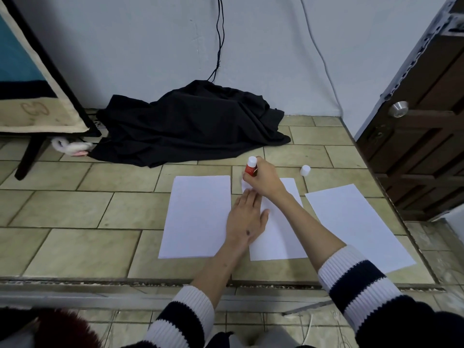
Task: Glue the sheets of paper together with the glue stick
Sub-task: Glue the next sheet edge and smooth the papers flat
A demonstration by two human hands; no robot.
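Three white sheets lie on the tiled floor: a left sheet (pixel 195 217), a middle sheet (pixel 278 237) and a right sheet (pixel 356 222). My right hand (pixel 263 180) grips a red glue stick (pixel 251 168) upside down, its tip pressed at the middle sheet's far left corner. My left hand (pixel 247 217) rests flat on the middle sheet's left edge, fingers apart, holding it down. The glue stick's white cap (pixel 305 170) stands on the floor beyond the sheets.
A heap of black cloth (pixel 190 124) lies against the wall behind the sheets. A dark wooden door (pixel 421 136) stands at the right. A framed board on legs (pixel 32 96) leans at the left. A floor ledge (pixel 150 282) runs in front of me.
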